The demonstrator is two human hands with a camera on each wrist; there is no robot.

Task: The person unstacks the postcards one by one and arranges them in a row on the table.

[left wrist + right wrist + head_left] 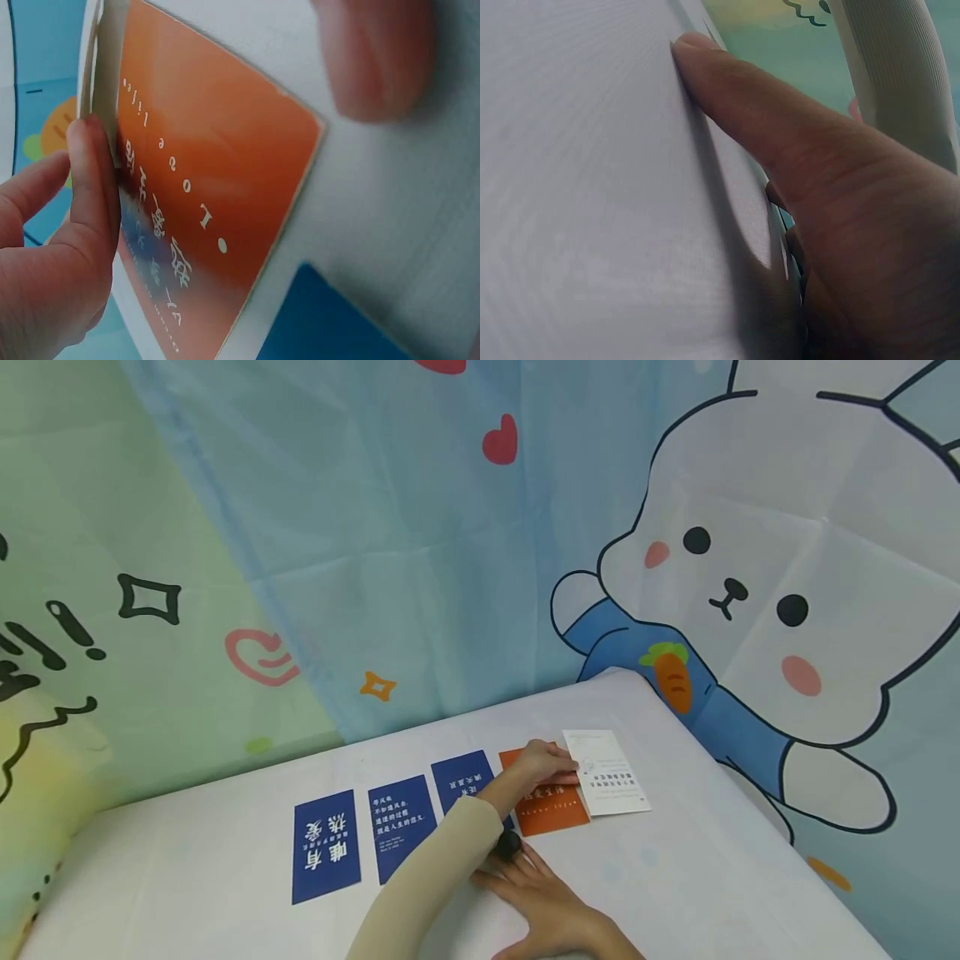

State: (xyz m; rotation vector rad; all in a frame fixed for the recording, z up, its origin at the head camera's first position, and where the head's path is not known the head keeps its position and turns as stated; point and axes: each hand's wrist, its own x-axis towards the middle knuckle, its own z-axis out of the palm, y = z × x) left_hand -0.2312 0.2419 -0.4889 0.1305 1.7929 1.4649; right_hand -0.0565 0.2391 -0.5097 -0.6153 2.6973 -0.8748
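Note:
My left hand (542,764) reaches across to the right and pinches a white printed card (609,772) by its left edge. In the left wrist view that card (88,64) shows nearly edge-on between thumb and fingers. Just under the hand lies an orange card (551,806) with white lettering, partly covered by the hand and the white card. My right hand (551,902) rests on the white tablecloth with fingers spread, below the left forearm. In the right wrist view its thumb (742,97) lies straight along the cloth.
Three blue cards with white writing lie in a row to the left: a left one (326,847), a middle one (401,827) and a right one (459,777) partly behind the sleeve (442,868). A cartoon-printed curtain (420,568) hangs behind the table (187,868).

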